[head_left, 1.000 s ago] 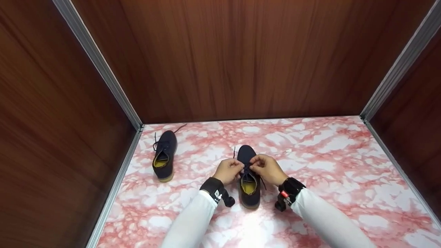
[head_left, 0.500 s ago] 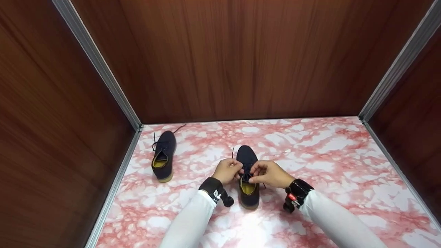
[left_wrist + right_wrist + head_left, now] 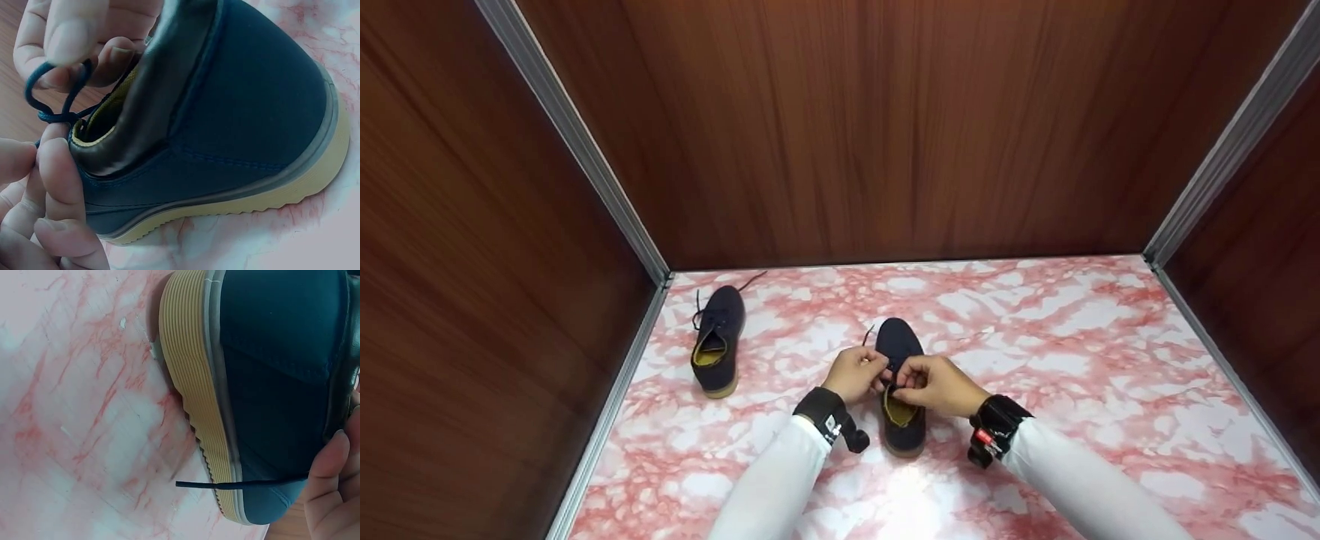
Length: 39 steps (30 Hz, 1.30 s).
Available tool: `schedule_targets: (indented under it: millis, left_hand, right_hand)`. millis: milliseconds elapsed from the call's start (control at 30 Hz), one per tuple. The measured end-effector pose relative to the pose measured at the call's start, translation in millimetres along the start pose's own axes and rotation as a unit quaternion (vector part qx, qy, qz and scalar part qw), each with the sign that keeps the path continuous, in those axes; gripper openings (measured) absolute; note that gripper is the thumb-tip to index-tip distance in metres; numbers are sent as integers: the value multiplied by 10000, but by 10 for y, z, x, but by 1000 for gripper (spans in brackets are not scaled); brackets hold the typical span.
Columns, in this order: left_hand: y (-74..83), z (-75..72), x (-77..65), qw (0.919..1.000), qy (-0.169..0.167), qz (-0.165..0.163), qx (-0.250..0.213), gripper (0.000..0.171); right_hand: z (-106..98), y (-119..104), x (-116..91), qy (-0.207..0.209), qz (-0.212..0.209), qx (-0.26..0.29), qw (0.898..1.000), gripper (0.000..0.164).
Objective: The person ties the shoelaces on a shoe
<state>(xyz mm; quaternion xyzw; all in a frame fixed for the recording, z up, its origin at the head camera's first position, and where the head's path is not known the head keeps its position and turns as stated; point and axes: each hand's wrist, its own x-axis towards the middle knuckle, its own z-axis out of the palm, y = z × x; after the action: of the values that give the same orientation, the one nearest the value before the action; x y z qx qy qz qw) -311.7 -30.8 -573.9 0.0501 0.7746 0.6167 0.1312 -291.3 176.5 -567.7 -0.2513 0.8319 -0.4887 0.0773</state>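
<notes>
A dark navy shoe [image 3: 895,337] with a yellow lining and pale sole stands toe-away between both hands. My left hand [image 3: 855,373] pinches the shoelace at the shoe's left side; in the left wrist view the left fingers [image 3: 62,174] are curled against the knot. My right hand [image 3: 941,386] reaches over the shoe's opening. In the left wrist view, that hand's thumb [image 3: 70,39] and fingers grip a loop of lace [image 3: 36,93] above the tongue. A loose lace end [image 3: 247,485] hangs across the shoe's side in the right wrist view.
A matching navy shoe [image 3: 723,322] stands at the left, its lace ends spread out. Pink-and-white marbled surface [image 3: 1072,360] lies under both shoes. Brown wood-grain panels [image 3: 840,135] with grey metal corner strips [image 3: 585,142] enclose the back and sides.
My right hand has shifted from the lacing back toward the shoe's opening, then inward to the left. The left hand stays nearly in place, and the other shoe has not moved.
</notes>
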Motion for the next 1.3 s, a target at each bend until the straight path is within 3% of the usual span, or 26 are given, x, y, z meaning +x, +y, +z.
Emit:
schedule_targets:
  millis: [133, 433, 767, 1000, 1300]
  left_hand:
    - [2, 3, 4, 10000, -18, 21, -56, 19]
    - [25, -19, 13, 9999, -125, 3, -71, 15]
    - [43, -116, 2, 9983, -74, 347, 455, 16]
    - [37, -184, 0, 9950, 45, 376, 926, 17]
    - [20, -302, 5, 9852, 269, 329, 1661, 18]
  right_hand:
    - [-42, -3, -18, 168, 46, 38, 9998, 10]
    - [-203, 33, -11, 692, 399, -81, 9968, 12]
    - [-314, 68, 7, 1128, 631, -341, 9910, 21]
    - [-377, 107, -16, 1481, 792, -675, 9835, 22]
    - [-421, 115, -37, 1637, 929, -958, 9774, 28]
